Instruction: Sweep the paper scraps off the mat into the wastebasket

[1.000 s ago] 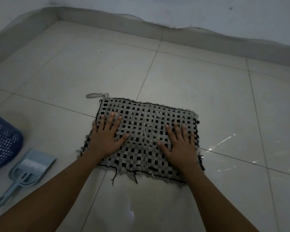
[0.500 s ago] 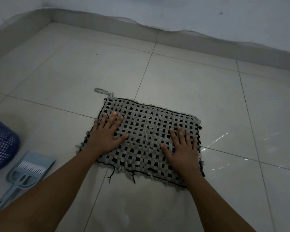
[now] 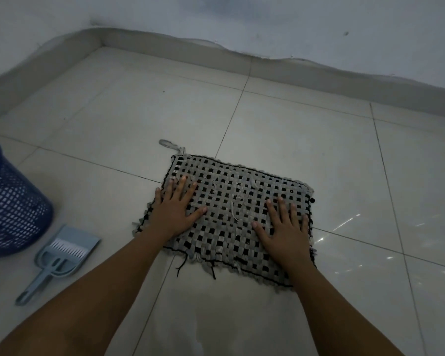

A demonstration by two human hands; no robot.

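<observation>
A woven grey-and-black checked mat (image 3: 231, 242) lies on the tiled floor. Thin white paper scraps (image 3: 238, 199) are strewn over its middle. My left hand (image 3: 176, 208) presses flat on the mat's left part, fingers spread, holding nothing. My right hand (image 3: 287, 227) lies flat on the right part, fingers apart, also holding nothing. The scraps sit between the two hands. A blue perforated wastebasket (image 3: 9, 204) stands on the floor at the far left, partly cut off by the frame edge.
A pale blue dustpan with a small brush clipped in it (image 3: 62, 255) lies on the floor between the wastebasket and the mat. A grey loop (image 3: 167, 144) trails from the mat's far left corner. Walls with a raised skirting (image 3: 293, 70) border the floor behind and to the left.
The view has swung left, so the mat and both hands sit further right in frame and more of the wastebasket shows. Both hands stay flat on the mat.
</observation>
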